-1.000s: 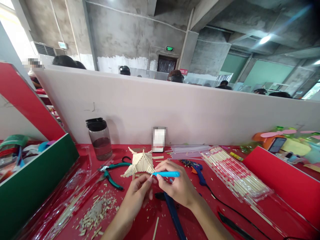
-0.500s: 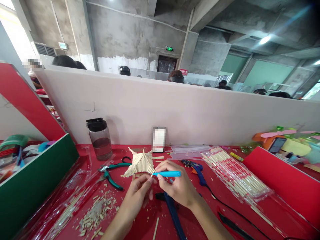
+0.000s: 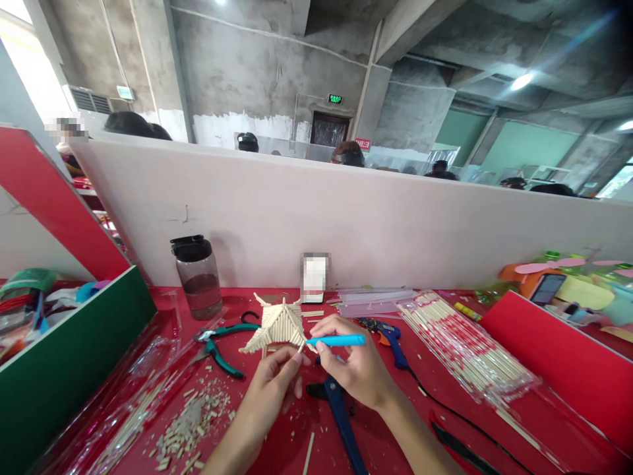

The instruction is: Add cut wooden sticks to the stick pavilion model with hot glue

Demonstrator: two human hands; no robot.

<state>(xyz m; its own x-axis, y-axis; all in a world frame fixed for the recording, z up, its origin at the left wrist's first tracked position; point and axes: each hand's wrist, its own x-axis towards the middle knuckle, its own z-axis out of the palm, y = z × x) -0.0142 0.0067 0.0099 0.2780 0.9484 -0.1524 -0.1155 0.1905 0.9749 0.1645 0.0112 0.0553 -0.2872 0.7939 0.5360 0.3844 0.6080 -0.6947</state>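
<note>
My right hand (image 3: 353, 359) grips a bright blue pen (image 3: 341, 340), its tip pointing left. At that tip, the thumb and finger of my left hand (image 3: 277, 376) pinch a short wooden stick (image 3: 301, 348). Just beyond my hands stands a small roof-shaped model (image 3: 281, 323) of pale sticks with flared corners; whether the pinched stick touches it I cannot tell. Green-handled pliers (image 3: 222, 356) lie open left of the model. Partly under my right hand is a dark blue cutting tool (image 3: 341, 422). A blue glue gun (image 3: 393, 340) rests to the right.
Stick offcuts (image 3: 182, 429) are heaped at the front left. A water bottle (image 3: 198, 277) and a phone (image 3: 314, 277) stand against the white partition (image 3: 346, 218). Bagged sticks (image 3: 469, 343) lie to the right. A green board (image 3: 74, 349) and a red board (image 3: 564, 363) flank the red table.
The blue pen and my right hand have shifted slightly right. My left hand stays nearly still with the stick. The model has not visibly moved.
</note>
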